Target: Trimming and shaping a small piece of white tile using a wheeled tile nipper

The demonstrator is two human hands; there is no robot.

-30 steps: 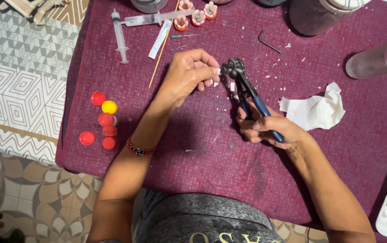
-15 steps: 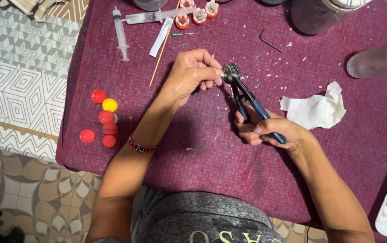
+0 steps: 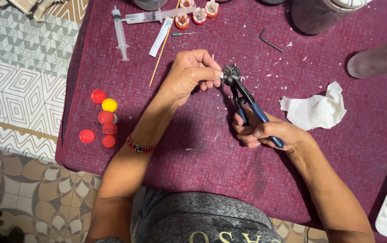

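Here we grip the blue-handled pliers (image 3: 247, 101) in our right hand (image 3: 265, 134), fingers wrapped around both handles. Our left hand (image 3: 192, 74) pinches a small white piece (image 3: 222, 74) against the pliers' head, above the purple surface (image 3: 166, 135), near a crumpled tissue (image 3: 315, 109).

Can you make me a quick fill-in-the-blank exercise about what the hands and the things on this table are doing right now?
1. The right hand grips pliers with ____ handles.
2. The left hand pinches a small white piece at the pliers' ____.
3. Among the red bottle caps at the table's left edge lies one ____ cap.
4. A crumpled white ____ lies to the right of the pliers.

Missing words: blue; head; yellow; tissue
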